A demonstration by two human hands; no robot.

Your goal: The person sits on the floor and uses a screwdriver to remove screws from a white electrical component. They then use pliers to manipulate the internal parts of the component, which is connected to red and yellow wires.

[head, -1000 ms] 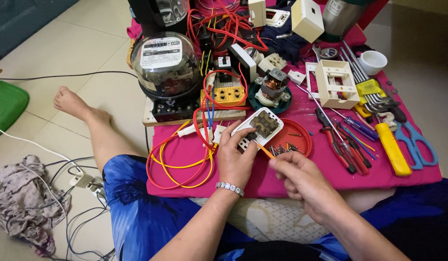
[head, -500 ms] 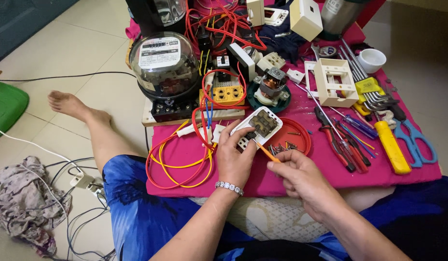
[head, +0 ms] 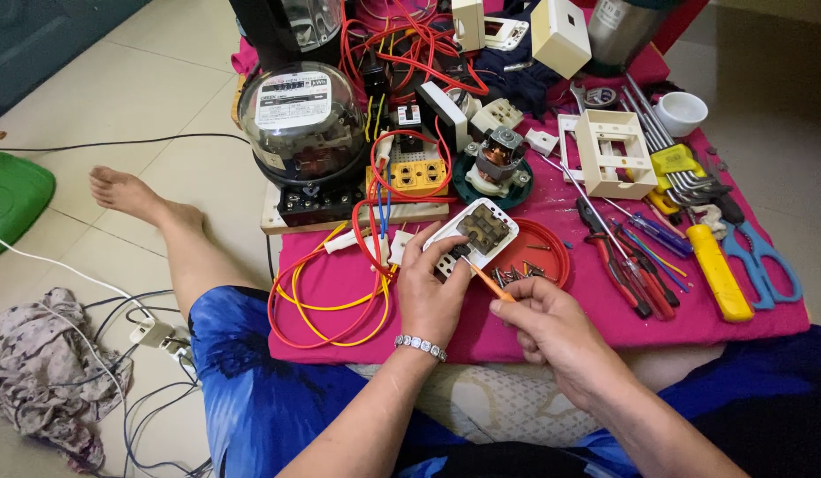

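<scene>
Left hand (head: 433, 296): at centre frame, grip pinching the lower edge of a white rectangular plastic switch box (head: 475, 235), holding it tilted on the pink cloth (head: 588, 301).
Right hand (head: 552, 332): lower centre-right, grip pressed together around a thin orange-handled screwdriver (head: 486, 281), its tip at the box's near edge.
Switch box: centre of frame, its open back facing up, just left of a round red lid (head: 552, 252) holding small screws.
Left of the hands: looped red and yellow wires (head: 326, 296).
Upper left: a glass-domed electricity meter (head: 302, 124).
Right side: red-handled pliers (head: 619, 261), a yellow-handled tool (head: 719, 273), blue scissors (head: 765, 264).
</scene>
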